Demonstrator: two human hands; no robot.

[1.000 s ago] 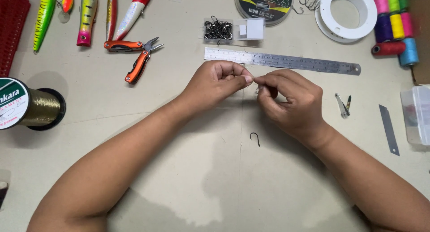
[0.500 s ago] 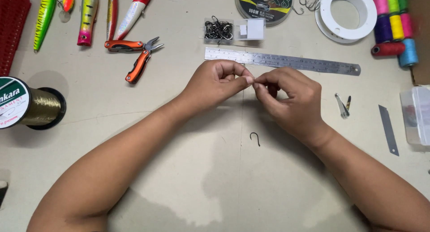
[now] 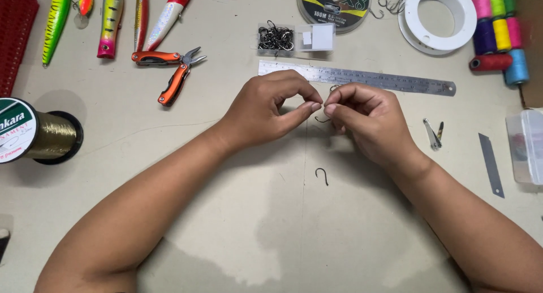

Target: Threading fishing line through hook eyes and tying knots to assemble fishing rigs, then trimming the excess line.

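**A:** What lies nearest you on the table (image 3: 237, 236)?

**B:** My 2 forearms come in from the bottom edge. Between them, just short of my hands, 1 loose hook (image 3: 322, 176) lies flat on the beige top.

**A:** And your hands?

**B:** My left hand (image 3: 266, 109) and my right hand (image 3: 367, 120) meet fingertip to fingertip above the table. Each one is pinched, thumb against forefinger, on a small dark hook (image 3: 323, 119) held between them; its bend hangs just under my fingertips. I cannot tell whether any line runs through it.

**A:** Beside them?

**B:** To my right, a small nail clipper (image 3: 433, 133) and a grey knife blade (image 3: 490, 164), with a clear plastic box (image 3: 526, 146) at the edge. Far left, a big spool of gold line (image 3: 37, 136) lies on its side, its round end label green and white.

**A:** Farther off?

**B:** A steel ruler (image 3: 362, 77) lies right behind my knuckles. Left of it, orange pliers (image 3: 169, 72). Beyond the ruler, a small clear packet of dark hooks (image 3: 276, 38) with a white square card beside it.

**A:** And at the far edge?

**B:** A row of bright fishing lures (image 3: 113, 18) on the left, a round dark line spool with a yellow-green label (image 3: 334, 4) in the middle, a white empty reel (image 3: 438, 13), and coloured thread spools (image 3: 498, 27) at the right.
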